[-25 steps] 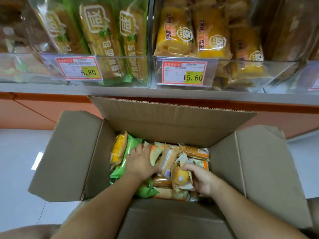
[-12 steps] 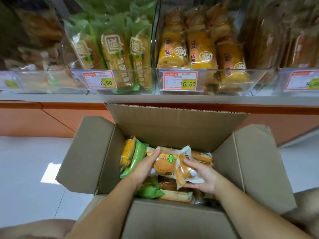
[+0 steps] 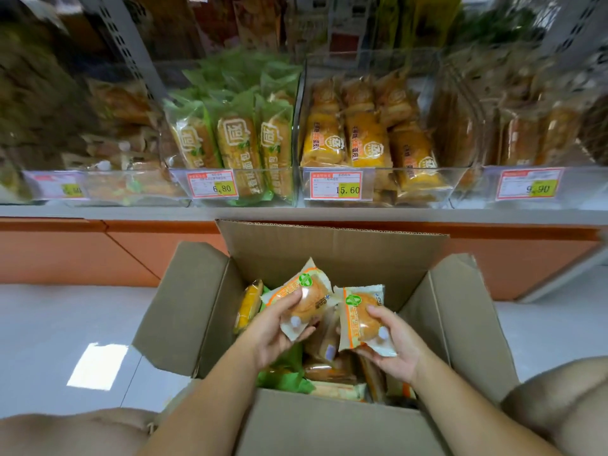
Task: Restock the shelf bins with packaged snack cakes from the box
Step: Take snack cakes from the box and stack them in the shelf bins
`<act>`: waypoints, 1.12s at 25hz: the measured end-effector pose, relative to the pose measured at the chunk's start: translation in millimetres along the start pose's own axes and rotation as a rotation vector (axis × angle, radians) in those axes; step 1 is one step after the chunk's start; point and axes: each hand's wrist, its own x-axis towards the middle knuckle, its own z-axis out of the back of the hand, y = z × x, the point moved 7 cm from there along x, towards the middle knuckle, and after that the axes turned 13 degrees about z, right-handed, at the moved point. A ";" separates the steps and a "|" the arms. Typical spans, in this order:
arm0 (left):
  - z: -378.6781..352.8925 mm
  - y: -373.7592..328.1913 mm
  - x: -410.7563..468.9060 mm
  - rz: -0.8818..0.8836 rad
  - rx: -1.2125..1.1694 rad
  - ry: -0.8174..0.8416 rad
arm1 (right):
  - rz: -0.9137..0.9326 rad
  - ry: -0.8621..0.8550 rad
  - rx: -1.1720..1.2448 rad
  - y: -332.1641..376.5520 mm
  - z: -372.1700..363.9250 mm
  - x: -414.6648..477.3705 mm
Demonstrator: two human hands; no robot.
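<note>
The left hand [image 3: 279, 327] was curled round the first cake [image 3: 302, 301], thumb across its clear front and fingers underneath, and the right hand [image 3: 391, 350] gripped the second cake [image 3: 362, 319] the same way. Both packs were lifted clear of the heap and held just above the open box [image 3: 329, 255], close to each other near its middle. More wrapped cakes, some in green and some in yellow, lay loose in the box below. The step in hand looked like carrying this pair up to the shelf [image 3: 296, 213], so the first thing to settle was which bin they belonged in. The held packs were white with an orange band and a round green badge. They matched neither the green bin [image 3: 263, 192] nor the yellow bin [image 3: 421, 189] straight ahead. The left bin [image 3: 108, 192] seemed to hold paler packs of a similar kind, but it was too blurred to be sure, so a check against its contents would be wise before letting go. The cakes looked soft and the wrappers slippery, so a light hold by the body of each pack, not the crimped ends, should avoid both squashing and dropping. It would be best to lift them over the bin's clear front wall, not push through it. They should stand face out like the neighbouring stock, each settled before the hands went back for more.
</note>
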 end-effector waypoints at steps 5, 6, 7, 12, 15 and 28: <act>4.3 4.4 0.4 -0.064 0.159 -0.083 | 0.052 0.026 0.099 5.1 -15.0 -11.0; 5.4 4.1 -0.8 -0.086 0.177 -0.091 | 0.059 0.025 0.101 6.5 -17.7 -12.2; 6.7 1.5 -2.1 -0.122 0.189 -0.094 | 0.063 0.018 0.104 6.4 -18.6 -12.7; 11.5 -16.6 -14.6 -0.299 0.287 -0.189 | 0.066 0.007 -0.006 0.2 -22.0 -12.3; 12.2 -32.2 -30.7 -0.330 0.470 -0.209 | 0.103 0.057 -0.099 7.3 -32.3 -14.7; 45.9 -122.8 -151.9 -0.385 0.800 -0.117 | 0.443 0.337 -0.744 69.3 -201.3 -59.3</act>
